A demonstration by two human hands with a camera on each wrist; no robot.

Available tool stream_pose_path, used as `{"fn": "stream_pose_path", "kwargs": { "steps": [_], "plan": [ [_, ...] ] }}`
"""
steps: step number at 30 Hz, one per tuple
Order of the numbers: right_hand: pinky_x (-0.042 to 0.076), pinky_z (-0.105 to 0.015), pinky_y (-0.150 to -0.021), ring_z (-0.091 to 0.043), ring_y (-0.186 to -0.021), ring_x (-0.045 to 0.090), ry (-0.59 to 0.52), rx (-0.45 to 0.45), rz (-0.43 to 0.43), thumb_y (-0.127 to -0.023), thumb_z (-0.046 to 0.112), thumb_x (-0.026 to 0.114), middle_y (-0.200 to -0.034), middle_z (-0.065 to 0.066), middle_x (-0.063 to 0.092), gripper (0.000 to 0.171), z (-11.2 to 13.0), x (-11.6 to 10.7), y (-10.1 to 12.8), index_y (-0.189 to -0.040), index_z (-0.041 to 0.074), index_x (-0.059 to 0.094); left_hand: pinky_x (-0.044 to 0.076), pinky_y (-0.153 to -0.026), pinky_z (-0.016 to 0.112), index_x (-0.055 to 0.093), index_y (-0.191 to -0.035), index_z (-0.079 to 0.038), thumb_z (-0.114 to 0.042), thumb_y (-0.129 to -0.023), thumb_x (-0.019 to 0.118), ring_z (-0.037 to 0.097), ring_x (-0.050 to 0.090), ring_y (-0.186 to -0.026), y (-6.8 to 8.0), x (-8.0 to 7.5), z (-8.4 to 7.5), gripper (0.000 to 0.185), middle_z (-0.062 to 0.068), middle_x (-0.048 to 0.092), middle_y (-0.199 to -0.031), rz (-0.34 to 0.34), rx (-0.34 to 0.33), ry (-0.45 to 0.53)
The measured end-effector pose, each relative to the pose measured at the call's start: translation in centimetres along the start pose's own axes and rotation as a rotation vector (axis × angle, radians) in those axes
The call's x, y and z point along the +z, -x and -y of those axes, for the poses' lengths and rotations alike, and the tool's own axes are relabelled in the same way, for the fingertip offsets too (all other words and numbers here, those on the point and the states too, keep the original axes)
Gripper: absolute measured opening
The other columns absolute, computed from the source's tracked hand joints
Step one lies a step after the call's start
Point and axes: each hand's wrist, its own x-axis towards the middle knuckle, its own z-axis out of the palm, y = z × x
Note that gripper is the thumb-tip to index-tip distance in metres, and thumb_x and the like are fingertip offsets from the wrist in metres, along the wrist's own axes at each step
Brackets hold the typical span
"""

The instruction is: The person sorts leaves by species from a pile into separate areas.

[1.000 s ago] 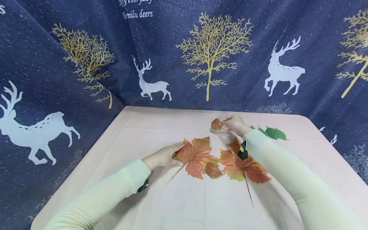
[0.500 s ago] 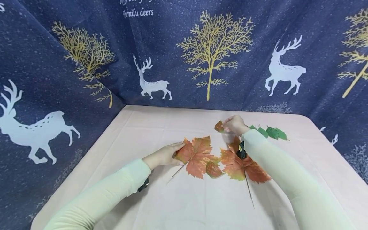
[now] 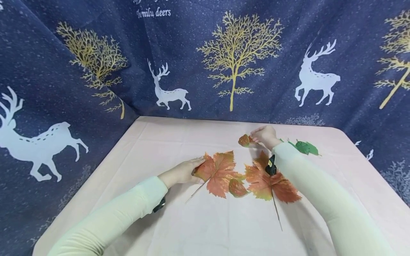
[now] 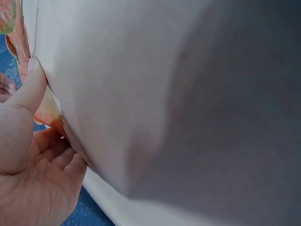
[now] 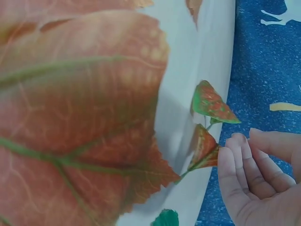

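In the head view my left hand [image 3: 187, 171] rests on the left edge of a large orange-red artificial maple leaf [image 3: 218, 172], its thumb near the stem. The left wrist view shows the thumb and fingers spread apart along the leaf's edge. My right hand [image 3: 265, 135] is at the far side of the table, beside two small red-green artificial leaves [image 3: 244, 140]. In the right wrist view its loosely bent fingertips are against or just over the nearer small leaf [image 5: 205, 150]; contact is hard to tell. A second large maple leaf [image 3: 264, 181] lies under the right forearm.
Another small red-green leaf [image 3: 237, 187] lies between the two maple leaves. Several green leaves [image 3: 305, 147] are at the far right, partly behind the right sleeve. A pale cloth covers the table [image 3: 205, 227]. Behind stands a blue curtain [image 3: 205, 71] with deer and trees.
My right hand shifted slightly right with the small leaf, then rose a little from it. A second small leaf now shows by its fingertips. The left hand stays on the maple leaf.
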Motion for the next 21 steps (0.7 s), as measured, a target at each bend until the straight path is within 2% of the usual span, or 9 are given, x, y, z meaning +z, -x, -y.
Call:
{"fn": "stream_pose_path", "kwargs": {
  "steps": [6,11,14,21],
  "plan": [
    [0.058,-0.042,-0.088,-0.017,-0.073,0.071,-0.057,0.023,0.012,-0.091,0.007,0.064,-0.079,-0.004,0.072,0.028,0.5,-0.4,0.4,-0.116,-0.006,0.065,0.023,-0.121,0.046,0.030,-0.152,-0.006,-0.033,-0.085,0.074,0.030,0.022,-0.148,0.1,0.0,-0.1,0.084,0.010,0.023,-0.161,0.001,0.000,0.013],
    [0.055,-0.043,-0.094,-0.018,-0.079,0.072,-0.091,0.031,0.051,-0.092,0.008,0.063,-0.086,-0.007,0.074,0.032,0.6,-0.8,0.5,-0.120,-0.007,0.062,0.023,-0.121,0.046,0.030,-0.152,-0.005,-0.032,-0.086,0.073,0.031,0.022,-0.148,0.1,-0.1,-0.1,0.083,0.011,0.023,-0.160,-0.003,0.004,0.015],
    [0.055,-0.041,-0.094,-0.016,-0.078,0.072,-0.091,0.028,0.064,-0.092,0.009,0.063,-0.090,-0.009,0.074,0.033,0.7,-1.1,0.7,-0.121,-0.007,0.062,0.023,-0.120,0.047,0.030,-0.152,-0.005,-0.032,-0.086,0.073,0.031,0.023,-0.147,0.0,-0.1,-0.1,0.083,0.011,0.024,-0.160,-0.004,0.007,0.017],
    [0.057,-0.039,-0.091,-0.012,-0.072,0.070,-0.047,0.001,0.110,-0.094,0.012,0.063,-0.081,0.000,0.071,0.037,1.0,-1.6,1.8,-0.123,-0.009,0.058,0.023,-0.121,0.046,0.029,-0.152,-0.007,-0.034,-0.086,0.073,0.031,0.022,-0.148,0.0,-0.1,-0.2,0.084,0.010,0.023,-0.160,0.000,0.003,0.014]
  ]
}}
